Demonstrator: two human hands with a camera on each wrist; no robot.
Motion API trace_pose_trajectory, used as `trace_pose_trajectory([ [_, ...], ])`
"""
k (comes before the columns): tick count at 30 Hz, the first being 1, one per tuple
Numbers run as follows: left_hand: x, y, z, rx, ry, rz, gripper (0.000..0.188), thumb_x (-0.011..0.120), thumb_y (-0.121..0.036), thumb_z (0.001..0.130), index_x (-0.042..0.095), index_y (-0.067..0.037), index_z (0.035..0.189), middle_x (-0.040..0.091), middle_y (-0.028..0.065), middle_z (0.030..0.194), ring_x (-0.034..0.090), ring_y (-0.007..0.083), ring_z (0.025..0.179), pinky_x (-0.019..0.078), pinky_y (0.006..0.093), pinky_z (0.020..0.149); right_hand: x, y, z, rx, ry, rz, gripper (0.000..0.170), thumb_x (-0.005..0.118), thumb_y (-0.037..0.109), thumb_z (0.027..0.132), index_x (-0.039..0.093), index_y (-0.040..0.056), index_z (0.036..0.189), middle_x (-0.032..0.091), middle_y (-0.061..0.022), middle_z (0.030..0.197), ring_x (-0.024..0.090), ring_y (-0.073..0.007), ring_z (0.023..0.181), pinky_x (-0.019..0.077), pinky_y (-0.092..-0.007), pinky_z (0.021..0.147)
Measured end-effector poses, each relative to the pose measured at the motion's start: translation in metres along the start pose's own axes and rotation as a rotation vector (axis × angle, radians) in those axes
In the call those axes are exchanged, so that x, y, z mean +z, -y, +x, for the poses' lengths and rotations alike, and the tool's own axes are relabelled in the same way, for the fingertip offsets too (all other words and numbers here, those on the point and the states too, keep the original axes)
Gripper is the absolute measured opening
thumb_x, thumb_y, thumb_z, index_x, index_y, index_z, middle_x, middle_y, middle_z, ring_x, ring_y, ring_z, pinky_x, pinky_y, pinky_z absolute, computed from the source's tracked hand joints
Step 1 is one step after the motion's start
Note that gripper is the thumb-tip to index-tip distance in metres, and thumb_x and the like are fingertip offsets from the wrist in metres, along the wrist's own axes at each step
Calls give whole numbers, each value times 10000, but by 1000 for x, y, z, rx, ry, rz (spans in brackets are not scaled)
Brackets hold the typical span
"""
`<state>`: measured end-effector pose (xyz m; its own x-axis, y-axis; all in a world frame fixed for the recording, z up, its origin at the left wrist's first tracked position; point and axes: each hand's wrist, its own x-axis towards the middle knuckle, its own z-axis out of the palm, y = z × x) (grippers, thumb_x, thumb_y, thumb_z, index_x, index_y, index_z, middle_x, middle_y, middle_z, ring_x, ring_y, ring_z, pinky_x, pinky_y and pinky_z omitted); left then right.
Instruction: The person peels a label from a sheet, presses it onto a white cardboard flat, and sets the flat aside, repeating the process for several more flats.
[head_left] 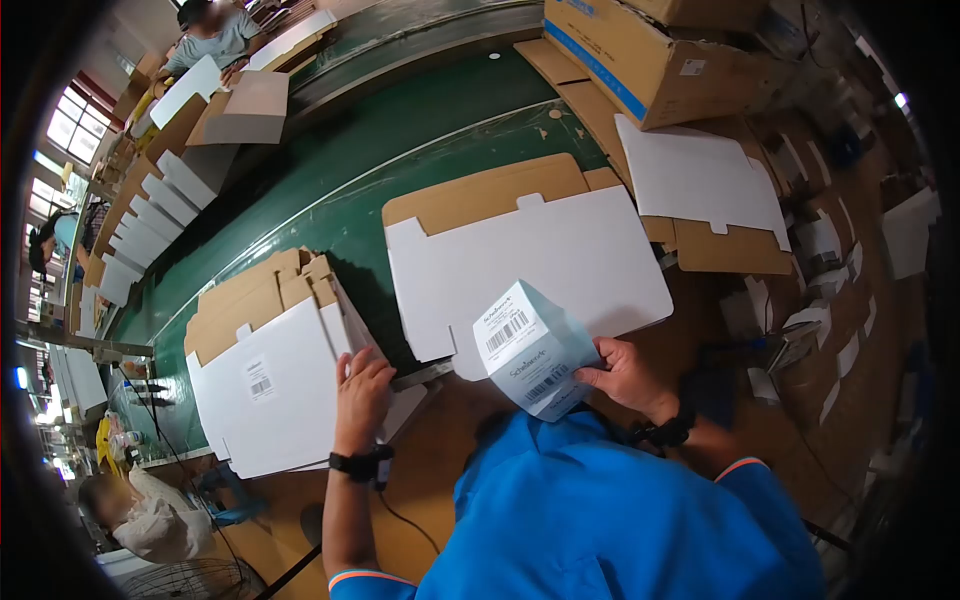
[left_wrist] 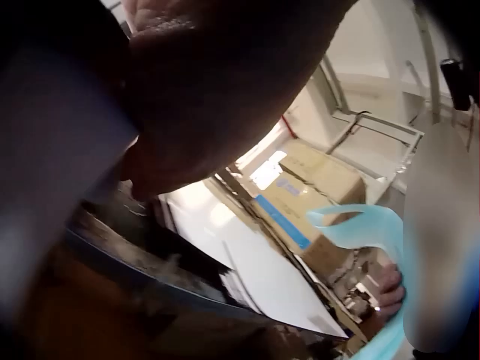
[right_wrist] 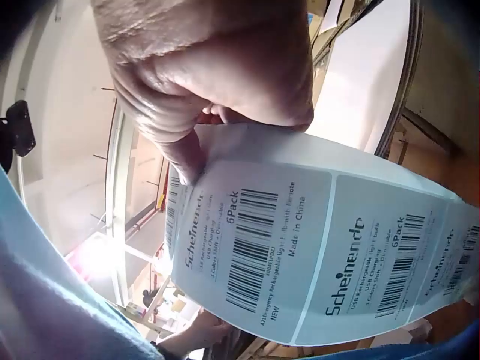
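Note:
My right hand [head_left: 632,378] pinches a strip of printed barcode labels [head_left: 528,350] between thumb and fingers, in front of my blue shirt. In the right wrist view the label strip [right_wrist: 300,247] curves away below the thumb, with several labels showing black print. The left hand [head_left: 363,400] is at the right edge of a stack of flat white cardboard boxes [head_left: 290,400], its fingers loosely bent, nothing seen in them. One small barcode label [head_left: 260,381] is on the top box of that stack. Another flat white box [head_left: 530,255] lies beyond the strip.
Under the boxes runs a long green table [head_left: 330,190]. A big brown carton [head_left: 650,70] stands at the back right, with another flat white box [head_left: 700,180] before it. Folded boxes [head_left: 150,215] line the left side. A person [head_left: 215,45] is at the far end, another [head_left: 165,515] at lower left.

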<state>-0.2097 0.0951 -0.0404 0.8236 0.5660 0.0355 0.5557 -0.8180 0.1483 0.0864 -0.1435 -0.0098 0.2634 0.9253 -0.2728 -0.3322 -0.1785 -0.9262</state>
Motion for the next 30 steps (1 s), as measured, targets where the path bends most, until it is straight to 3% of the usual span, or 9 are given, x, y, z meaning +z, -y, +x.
trace_pose_trajectory([
  [4, -11, -57, 16, -144, -136, -313, 295, 612, -96, 770, 631, -85, 1065, 624, 107, 1002, 505, 262, 1143, 318, 421, 1002, -13, -8, -1, -78, -47, -88, 260, 642, 47, 835, 578, -10, 1080, 638, -48, 968, 586, -96, 893, 480, -248, 814],
  [6, -4, -108, 27, -438, 25, -1462, 408, 600, -164, 873, 510, -35, 1249, 612, 96, 1074, 539, 244, 1062, 400, 395, 946, -19, -9, 1, -65, -9, -119, 273, 641, 31, 822, 577, -3, 1085, 642, -60, 978, 592, -107, 892, 482, -250, 810],
  [8, -12, -146, 52, -693, 323, -2305, 372, 628, -172, 864, 537, -25, 1194, 623, 87, 1054, 581, 217, 971, 461, 373, 874, -28, -14, 4, -65, 63, -204, 310, 653, 34, 803, 572, 3, 1102, 640, -83, 1000, 593, -127, 909, 477, -261, 824],
  [13, -6, -193, 88, -591, 93, -2027, 251, 626, -103, 854, 575, -3, 1079, 641, 98, 994, 613, 164, 878, 507, 329, 787, -50, 16, 5, -104, 287, -638, 492, 721, 112, 738, 534, 1, 1180, 599, -163, 1109, 567, -207, 1025, 429, -309, 917],
  [15, -4, -206, 90, -487, 92, -1912, 217, 632, -88, 851, 596, -4, 1048, 651, 94, 975, 622, 167, 863, 511, 323, 782, -59, 20, 8, -62, 148, -333, 586, 757, 123, 725, 494, -3, 1233, 554, -102, 1199, 508, -172, 1123, 409, -337, 955],
  [17, 4, -224, 89, -444, 50, -1887, 198, 632, -81, 855, 604, 0, 1033, 653, 101, 978, 627, 170, 854, 516, 316, 775, -53, 41, 14, -327, -19, -195, 443, 739, 123, 758, 564, 2, 1146, 607, -83, 1090, 559, -137, 1010, 454, -288, 873],
  [20, 12, -244, 90, -491, 37, -1961, 230, 638, -101, 856, 593, 14, 1050, 643, 105, 979, 620, 173, 859, 519, 311, 766, -58, 41, 17, -161, -37, -250, 246, 697, 100, 799, 634, 0, 1015, 661, -72, 928, 592, -108, 841, 482, -258, 761],
  [23, 19, -252, 91, -515, -140, -1845, 236, 651, -107, 848, 590, 17, 1039, 637, 95, 959, 617, 173, 835, 520, 307, 768, -53, 23, 22, -258, -173, -183, 125, 680, 97, 820, 663, -5, 891, 665, -45, 787, 579, -67, 727, 483, -225, 667],
  [30, 16, -246, 91, -535, -109, -1875, 100, 654, -113, 847, 597, -35, 873, 628, 34, 812, 584, 104, 736, 494, 257, 664, -57, 11, 30, -265, -150, -212, 146, 686, 126, 824, 660, -14, 860, 673, -53, 771, 576, -67, 717, 482, -225, 670],
])
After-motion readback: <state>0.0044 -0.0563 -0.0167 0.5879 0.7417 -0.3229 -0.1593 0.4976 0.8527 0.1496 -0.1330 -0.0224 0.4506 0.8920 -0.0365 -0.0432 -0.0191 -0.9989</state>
